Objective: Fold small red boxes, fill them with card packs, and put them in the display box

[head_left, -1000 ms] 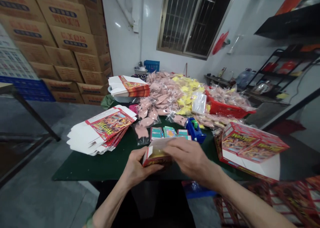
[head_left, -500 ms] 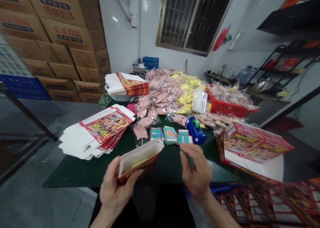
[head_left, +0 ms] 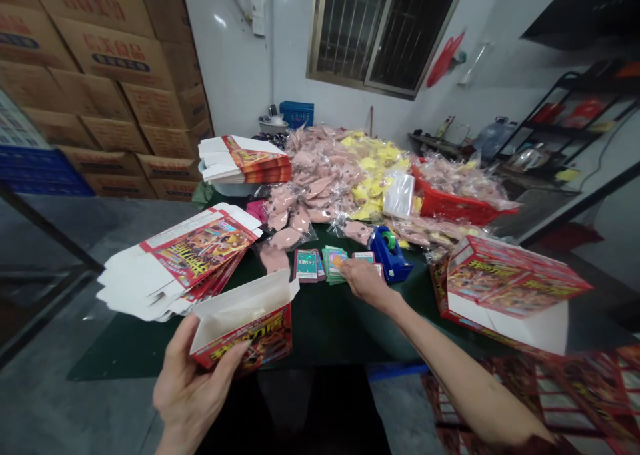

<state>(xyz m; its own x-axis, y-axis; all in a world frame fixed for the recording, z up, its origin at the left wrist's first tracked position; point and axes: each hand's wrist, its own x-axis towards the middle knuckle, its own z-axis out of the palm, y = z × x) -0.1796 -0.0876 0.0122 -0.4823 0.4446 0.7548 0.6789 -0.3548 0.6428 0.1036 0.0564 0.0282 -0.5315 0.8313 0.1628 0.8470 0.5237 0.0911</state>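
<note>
My left hand [head_left: 195, 375] grips a red printed cardboard box [head_left: 265, 338] by its near left end, thumb on the front. Its top is open and tilted toward me, showing the white inside; what lies at the bottom is hard to make out. My right hand [head_left: 367, 280] reaches over the table with fingers stretched out, their tips at the right edge of the middle pile of green-edged cards [head_left: 331, 258]. Beside that pile lie a left pile of cards [head_left: 307, 266] and a right pile of cards [head_left: 364, 257], the latter partly covered by my hand.
Flattened boxes [head_left: 200, 248] lie at left, more [head_left: 250, 158] behind. Bagged pink [head_left: 320, 175] and yellow plush pieces [head_left: 373, 168] are heaped at the back. A blue tape dispenser [head_left: 393, 258], a red basket [head_left: 450, 205] and an open display carton [head_left: 515, 288] stand to the right.
My right hand has moved forward from the table's near side to the cards. My left hand has shifted left with the box, turning more of its printed front into view.
</note>
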